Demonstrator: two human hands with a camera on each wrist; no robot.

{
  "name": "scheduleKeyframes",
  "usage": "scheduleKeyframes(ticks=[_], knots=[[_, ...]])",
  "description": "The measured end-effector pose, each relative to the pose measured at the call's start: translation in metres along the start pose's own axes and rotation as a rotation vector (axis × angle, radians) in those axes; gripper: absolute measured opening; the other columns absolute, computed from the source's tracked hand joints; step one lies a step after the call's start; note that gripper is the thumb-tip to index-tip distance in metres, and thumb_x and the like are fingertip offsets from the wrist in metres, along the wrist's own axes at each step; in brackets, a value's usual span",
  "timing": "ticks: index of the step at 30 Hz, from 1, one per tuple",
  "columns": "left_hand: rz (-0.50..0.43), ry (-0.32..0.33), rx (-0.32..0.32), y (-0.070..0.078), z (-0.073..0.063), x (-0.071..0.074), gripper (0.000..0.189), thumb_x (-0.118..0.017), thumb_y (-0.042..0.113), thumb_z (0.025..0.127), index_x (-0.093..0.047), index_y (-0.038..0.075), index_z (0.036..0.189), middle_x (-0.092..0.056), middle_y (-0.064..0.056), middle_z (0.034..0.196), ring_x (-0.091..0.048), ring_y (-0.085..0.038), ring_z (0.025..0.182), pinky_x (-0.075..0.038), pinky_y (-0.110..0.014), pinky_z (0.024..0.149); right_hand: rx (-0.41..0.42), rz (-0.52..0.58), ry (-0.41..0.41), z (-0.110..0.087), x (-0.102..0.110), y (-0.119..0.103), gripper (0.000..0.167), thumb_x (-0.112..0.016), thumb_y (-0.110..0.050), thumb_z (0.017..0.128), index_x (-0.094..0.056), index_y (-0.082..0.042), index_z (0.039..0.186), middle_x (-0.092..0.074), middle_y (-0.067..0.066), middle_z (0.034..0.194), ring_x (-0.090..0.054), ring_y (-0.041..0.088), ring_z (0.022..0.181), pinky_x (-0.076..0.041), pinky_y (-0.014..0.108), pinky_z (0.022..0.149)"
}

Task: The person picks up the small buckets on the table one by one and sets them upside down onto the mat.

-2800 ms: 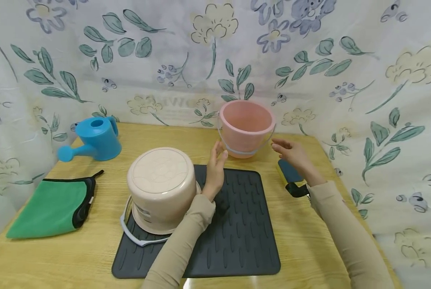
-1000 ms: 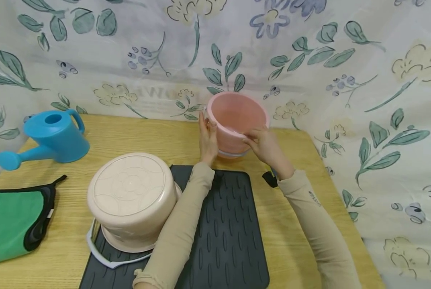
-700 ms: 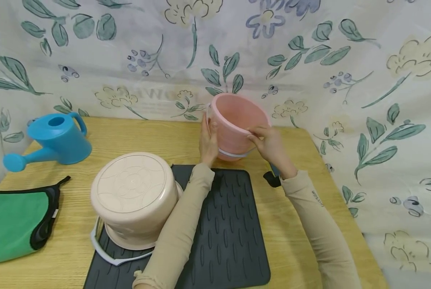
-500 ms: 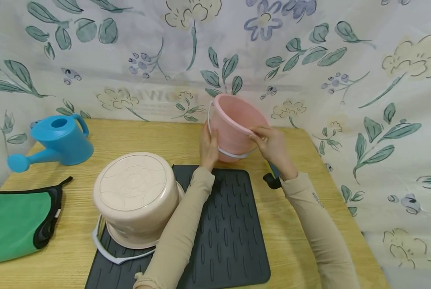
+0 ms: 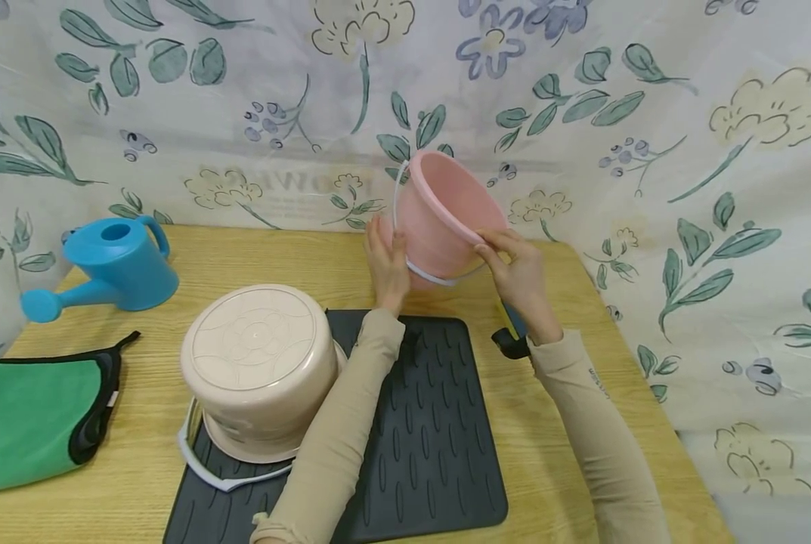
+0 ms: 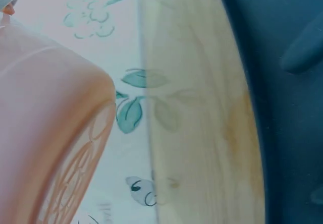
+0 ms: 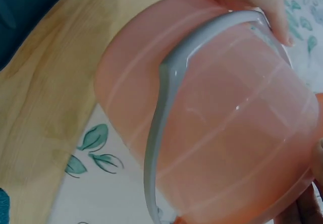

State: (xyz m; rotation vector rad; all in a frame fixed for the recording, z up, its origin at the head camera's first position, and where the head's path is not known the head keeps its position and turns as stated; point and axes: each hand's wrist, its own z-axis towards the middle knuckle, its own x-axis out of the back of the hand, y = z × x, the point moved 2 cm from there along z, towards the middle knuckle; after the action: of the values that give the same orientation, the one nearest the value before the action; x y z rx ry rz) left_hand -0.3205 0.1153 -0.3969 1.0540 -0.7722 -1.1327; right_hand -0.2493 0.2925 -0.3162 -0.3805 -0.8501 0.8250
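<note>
Floral backdrop [image 5: 351, 151] beyond bench [image 5: 269, 257]; at one o'clock, left hand [image 5: 388, 269] cups, right hand [image 5: 518, 273] pinches tilted pink bucket [image 5: 434, 233], likely for balance.

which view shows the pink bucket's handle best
The right wrist view: the handle runs large across the pink bucket. The head view shows it smaller, partly behind the left hand; the left wrist view shows at most a corner sliver.

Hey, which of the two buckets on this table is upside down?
The beige bucket on the dark ribbed mat: its base faces up. The pink bucket is tilted instead, with its open mouth in view.
</note>
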Motion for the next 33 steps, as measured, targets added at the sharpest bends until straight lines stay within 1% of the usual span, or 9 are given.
scheduleKeyframes(ticks=[4, 8, 11, 15, 18, 23, 27, 30, 33], knots=[[-0.007, 0.003, -0.043, 0.004, 0.001, 0.001, 0.126, -0.021, 0.097, 0.068, -0.033, 0.002, 0.149, -0.031, -0.020, 0.155, -0.027, -0.031, 0.146, -0.020, -0.049, 0.119, -0.033, 0.046, 0.038, 0.000, 0.003, -0.001, 0.025, -0.069, -0.008, 0.088, -0.072, 0.004, 0.109, -0.071, 0.021, 0.105, -0.060, 0.013, 0.086, -0.044, 0.016, 0.080], [-0.016, -0.005, -0.116, 0.007, 0.002, 0.003, 0.122, -0.021, 0.095, 0.072, -0.033, 0.001, 0.148, -0.035, -0.019, 0.153, -0.032, -0.031, 0.144, -0.024, -0.047, 0.118, -0.183, 0.143, 0.067, -0.002, 0.011, 0.005, 0.029, -0.066, -0.009, 0.091, -0.068, 0.004, 0.117, -0.068, 0.022, 0.114, -0.056, -0.003, 0.090, -0.044, 0.013, 0.083], [-0.045, -0.017, -0.184, 0.013, 0.003, 0.005, 0.118, -0.025, 0.092, 0.075, -0.031, 0.000, 0.149, -0.036, -0.020, 0.152, -0.035, -0.031, 0.141, -0.028, -0.046, 0.116, -0.295, 0.242, 0.109, -0.004, 0.019, 0.010, 0.033, -0.063, -0.010, 0.093, -0.065, 0.005, 0.122, -0.069, 0.013, 0.116, -0.058, -0.008, 0.091, -0.047, 0.013, 0.086], [-0.094, -0.054, -0.266, 0.023, 0.003, 0.005, 0.120, -0.029, 0.091, 0.076, -0.026, -0.004, 0.149, -0.033, -0.024, 0.153, -0.035, -0.032, 0.141, -0.029, -0.045, 0.116, -0.399, 0.468, 0.194, -0.006, 0.026, 0.015, 0.033, -0.061, -0.009, 0.093, -0.063, 0.007, 0.123, -0.071, -0.008, 0.094, -0.062, -0.002, 0.078, -0.050, 0.015, 0.082], [-0.108, -0.082, -0.311, 0.032, 0.003, 0.003, 0.122, -0.030, 0.091, 0.075, -0.022, -0.005, 0.150, -0.026, -0.025, 0.156, -0.027, -0.033, 0.146, -0.023, -0.046, 0.119, -0.436, 0.662, 0.239, -0.007, 0.028, 0.017, 0.027, -0.060, -0.007, 0.093, -0.067, -0.001, 0.118, -0.070, -0.012, 0.085, -0.063, 0.003, 0.076, -0.052, 0.016, 0.080], [-0.070, -0.113, -0.368, 0.045, 0.004, -0.001, 0.117, -0.027, 0.090, 0.077, -0.023, 0.001, 0.151, -0.017, -0.019, 0.160, -0.014, -0.029, 0.151, -0.013, -0.047, 0.121, -0.436, 0.824, 0.243, -0.012, 0.028, 0.022, 0.024, -0.056, -0.007, 0.095, -0.075, -0.020, 0.101, -0.070, -0.008, 0.095, -0.064, 0.005, 0.087, -0.052, 0.019, 0.086], [-0.006, -0.139, -0.447, 0.052, 0.003, -0.004, 0.108, -0.023, 0.087, 0.080, -0.029, 0.003, 0.149, -0.020, -0.019, 0.159, -0.016, -0.030, 0.150, -0.013, -0.051, 0.120, -0.455, 0.926, 0.263, -0.018, 0.029, 0.029, 0.029, -0.051, -0.007, 0.097, -0.076, -0.021, 0.095, -0.068, -0.006, 0.094, -0.061, 0.009, 0.087, -0.051, 0.025, 0.086], [0.066, -0.154, -0.505, 0.057, 0.001, -0.006, 0.103, -0.020, 0.085, 0.082, -0.033, 0.004, 0.145, -0.023, -0.020, 0.158, -0.019, -0.033, 0.149, -0.014, -0.052, 0.119, -0.516, 0.993, 0.264, -0.025, 0.030, 0.034, 0.026, -0.052, -0.011, 0.097, -0.076, -0.019, 0.102, -0.067, -0.005, 0.102, -0.060, 0.010, 0.094, -0.050, 0.027, 0.086], [0.164, -0.185, -0.543, 0.064, -0.001, -0.007, 0.101, -0.017, 0.085, 0.083, -0.035, 0.008, 0.145, -0.024, -0.018, 0.158, -0.020, -0.034, 0.148, -0.012, -0.052, 0.120, -0.599, 1.045, 0.241, -0.033, 0.032, 0.036, 0.029, -0.052, -0.017, 0.097, -0.068, -0.015, 0.122, -0.061, -0.004, 0.117, -0.057, 0.011, 0.107, -0.049, 0.026, 0.089]])
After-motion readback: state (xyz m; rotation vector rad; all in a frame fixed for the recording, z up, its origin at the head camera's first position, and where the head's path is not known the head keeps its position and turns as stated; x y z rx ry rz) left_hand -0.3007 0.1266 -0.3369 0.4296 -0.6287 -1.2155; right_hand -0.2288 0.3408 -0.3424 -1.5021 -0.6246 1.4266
